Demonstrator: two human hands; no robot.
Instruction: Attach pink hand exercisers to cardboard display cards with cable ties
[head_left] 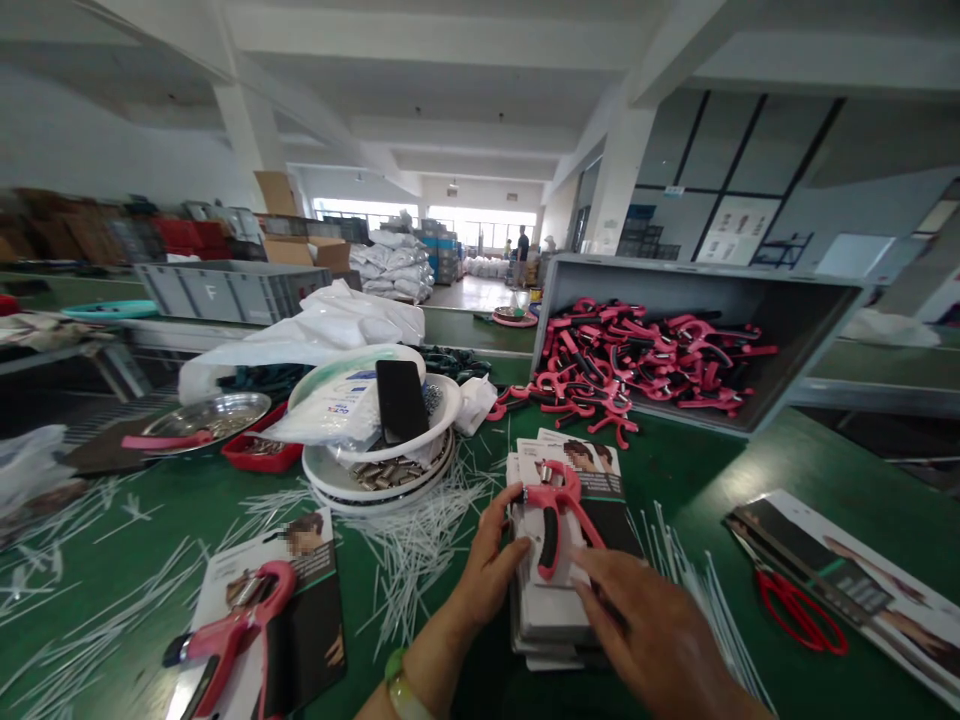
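Left hand (487, 565) and right hand (645, 625) are apart, with the pink hand gripper (556, 515) between them, lying on top of a stack of cards (551, 610). Left fingers are against the gripper's black handle, but I can't tell if they're clamped on it. Right hand is spread low over the stack, just beside the handle's lower end. Can't tell if it's touching the gripper or only the cards. That hand also hides the right side of the stack, so I can't count the cards (bottom edge is hard to make out too).

A second pink gripper (232, 620) sits on a card (259, 610) at lower left, cut off by the frame. Loose white plastic strips (420, 545) lie across the green bench (750, 470). Red scissors (799, 612) rest on cards (847, 590) at right. A bin of pink grippers (645, 350) is ahead, and a phone (402, 402) stands in a white bowl (442, 410).
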